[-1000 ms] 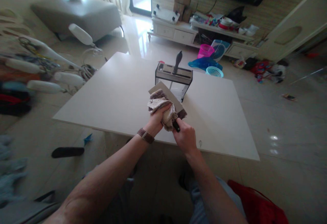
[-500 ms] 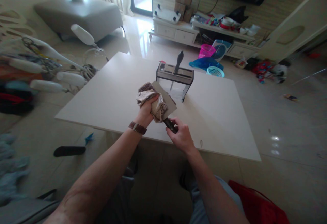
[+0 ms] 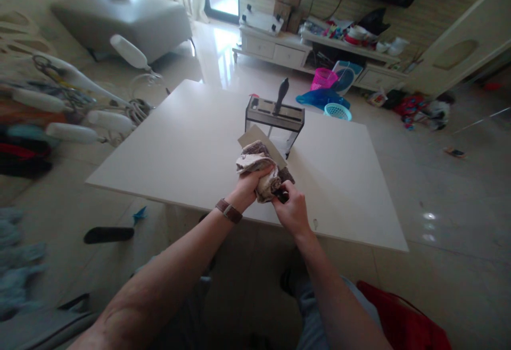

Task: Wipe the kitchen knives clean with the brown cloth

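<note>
My left hand (image 3: 252,184) grips a bunched brown and white cloth (image 3: 259,159), which lies against a flat grey blade (image 3: 263,139). At the blade's lower right end, my right hand (image 3: 290,206) is closed round its dark handle (image 3: 282,195), now mostly covered by cloth and fingers. Both hands are over the white table (image 3: 171,153) near its front edge. Just beyond the blade stands a knife block (image 3: 274,115) with clear sides, and one black-handled knife (image 3: 281,94) sticks up out of its top.
Beyond the table are a pink basket (image 3: 324,79), a light blue basket (image 3: 337,111) and a long white cabinet (image 3: 275,51). White chair parts (image 3: 109,121) stand by the left edge. A red bag (image 3: 403,318) lies at the lower right.
My left hand and the cloth have moved right, down the blade towards the handle. The cloth now covers more of the handle, and my right hand has shifted slightly right.
</note>
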The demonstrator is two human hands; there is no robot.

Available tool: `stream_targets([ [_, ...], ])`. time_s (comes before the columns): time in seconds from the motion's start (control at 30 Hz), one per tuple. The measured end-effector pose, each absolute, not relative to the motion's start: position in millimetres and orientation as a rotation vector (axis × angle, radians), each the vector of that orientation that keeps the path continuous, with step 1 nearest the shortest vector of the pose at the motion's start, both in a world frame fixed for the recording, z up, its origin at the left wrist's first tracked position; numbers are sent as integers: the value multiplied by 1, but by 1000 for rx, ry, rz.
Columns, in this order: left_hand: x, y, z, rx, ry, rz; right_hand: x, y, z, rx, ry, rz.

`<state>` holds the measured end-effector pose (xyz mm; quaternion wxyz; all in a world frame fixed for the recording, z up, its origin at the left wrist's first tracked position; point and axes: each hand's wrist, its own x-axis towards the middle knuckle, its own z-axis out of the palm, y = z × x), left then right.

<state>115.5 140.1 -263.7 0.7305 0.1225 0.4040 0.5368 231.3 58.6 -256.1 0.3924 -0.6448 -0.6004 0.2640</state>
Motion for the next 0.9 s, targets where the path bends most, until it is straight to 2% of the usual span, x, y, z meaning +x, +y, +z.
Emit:
stream_targets([
  [0.3,110,146,-263,275,907,1139,231,60,-258,-1595,-1338,843],
  [0.57,74,182,-249,195,818,1271,230,54,-253,-1583,-1429,908],
  [0.9,78,177,-251,220,803,1298,226,50,-251,-1954,-1782,577],
])
